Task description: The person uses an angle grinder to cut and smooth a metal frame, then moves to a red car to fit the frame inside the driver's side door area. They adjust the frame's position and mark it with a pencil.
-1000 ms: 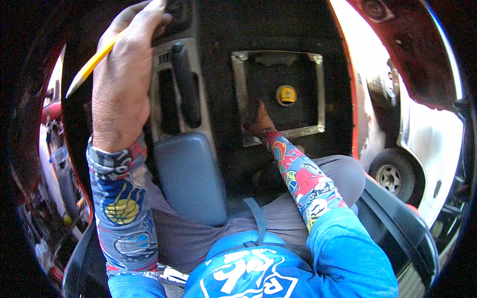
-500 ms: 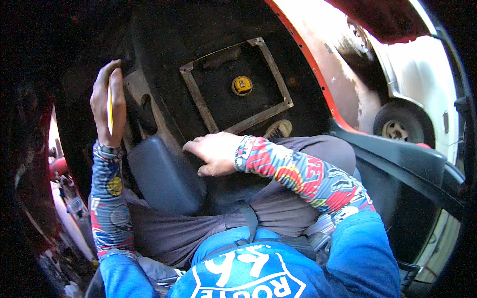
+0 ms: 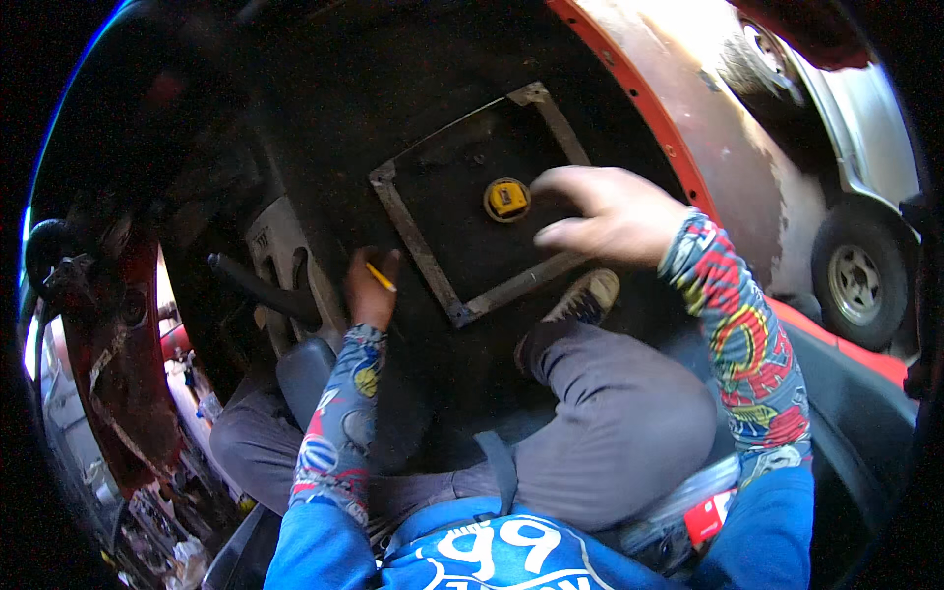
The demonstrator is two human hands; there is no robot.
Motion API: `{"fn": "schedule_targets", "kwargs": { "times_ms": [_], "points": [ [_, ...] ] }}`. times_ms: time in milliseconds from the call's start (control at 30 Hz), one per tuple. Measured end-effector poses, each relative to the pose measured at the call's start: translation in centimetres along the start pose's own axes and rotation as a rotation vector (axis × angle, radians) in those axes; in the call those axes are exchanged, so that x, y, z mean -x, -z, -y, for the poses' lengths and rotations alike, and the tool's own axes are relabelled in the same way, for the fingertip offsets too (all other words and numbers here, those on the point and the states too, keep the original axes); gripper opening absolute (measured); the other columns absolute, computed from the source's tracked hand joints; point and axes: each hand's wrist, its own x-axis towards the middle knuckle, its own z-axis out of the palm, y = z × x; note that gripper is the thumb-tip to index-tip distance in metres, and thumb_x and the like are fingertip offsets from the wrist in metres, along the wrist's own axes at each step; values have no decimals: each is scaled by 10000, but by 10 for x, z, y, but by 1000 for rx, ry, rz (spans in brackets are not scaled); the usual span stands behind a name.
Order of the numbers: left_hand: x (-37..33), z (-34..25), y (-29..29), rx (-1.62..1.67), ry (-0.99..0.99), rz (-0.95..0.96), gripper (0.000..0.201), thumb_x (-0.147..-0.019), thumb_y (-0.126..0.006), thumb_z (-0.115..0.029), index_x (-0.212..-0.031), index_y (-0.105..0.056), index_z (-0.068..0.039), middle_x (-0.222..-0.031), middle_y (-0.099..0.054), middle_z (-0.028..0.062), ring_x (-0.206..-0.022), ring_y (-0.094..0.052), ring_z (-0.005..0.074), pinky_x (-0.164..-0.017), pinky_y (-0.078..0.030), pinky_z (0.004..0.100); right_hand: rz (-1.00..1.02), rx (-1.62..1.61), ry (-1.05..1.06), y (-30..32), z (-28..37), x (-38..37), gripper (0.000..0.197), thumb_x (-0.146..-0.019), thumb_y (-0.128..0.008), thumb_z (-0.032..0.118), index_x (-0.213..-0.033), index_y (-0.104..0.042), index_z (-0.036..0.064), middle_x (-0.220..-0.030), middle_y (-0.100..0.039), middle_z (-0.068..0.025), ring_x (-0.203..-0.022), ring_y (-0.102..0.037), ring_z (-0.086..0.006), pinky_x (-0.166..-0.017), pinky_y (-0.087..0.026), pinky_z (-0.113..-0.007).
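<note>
My left hand (image 3: 372, 293) is closed around a yellow pencil (image 3: 381, 277), just left of a square metal frame (image 3: 421, 241) on the dark vehicle floor. Inside the frame lies a yellow tape measure (image 3: 507, 197), with a pale ring showing round its edge. My right hand (image 3: 615, 214), blurred by motion, reaches in over the frame's right side. Its thumb and fingers are apart and point at the tape measure, with a small gap between. Nothing shows in that hand.
Left of my left hand stand a handbrake lever (image 3: 261, 290) and a grey console (image 3: 285, 236). A dark padded armrest (image 3: 305, 369) is beside my leg. My shoe (image 3: 590, 295) rests by the frame's near corner. The red door sill (image 3: 629, 84) bounds the right; a vehicle wheel (image 3: 857, 280) stands outside.
My right hand has moved right and forward from beside the armrest toward the tape measure. My left hand has come across the console toward the frame, still with the pencil. The view has shifted.
</note>
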Motion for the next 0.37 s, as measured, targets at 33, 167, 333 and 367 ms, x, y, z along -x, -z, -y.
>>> {"fn": "schedule_targets", "kwargs": {
  "times_ms": [33,167,333,367],
  "points": [
    [-10,11,-16,69,120,99,566,-878,-771,-403,-1238,-608,3,-1208,-660,244,-1141,-632,386,-954,-504,442,-120,76,-252,-8,-42,-2,608,-791,-746,424,-1193,-635,-19,-1126,-668,-272,-1088,-645,-409,-927,-524,-479],
    [-25,23,-73,-245,280,9,742,-822,-802,-474,-1333,-532,-8,-1345,-564,254,-1241,-554,404,-1031,-469,492,-463,-22,-855,-89,-190,6,842,-740,-840,412,-1375,-513,-34,-1322,-593,-279,-1234,-577,-410,-1056,-468,-434],
    [-26,14,-111,-386,405,-9,975,-706,-869,-553,-1409,-457,-17,-1357,-535,278,-1269,-501,460,-1068,-427,529,-473,-49,-892,-179,-261,14,966,-682,-886,460,-1419,-478,-14,-1395,-546,-272,-1294,-539,-396,-1093,-439,-443],
    [-21,12,-109,-402,425,-3,988,-709,-866,-557,-1433,-434,-43,-1410,-492,267,-1312,-456,458,-1069,-423,545,-439,-71,-889,-193,-262,17,966,-682,-886,460,-1419,-478,-14,-1395,-546,-272,-1294,-539,-396,-1093,-439,-443]
  ]
}}
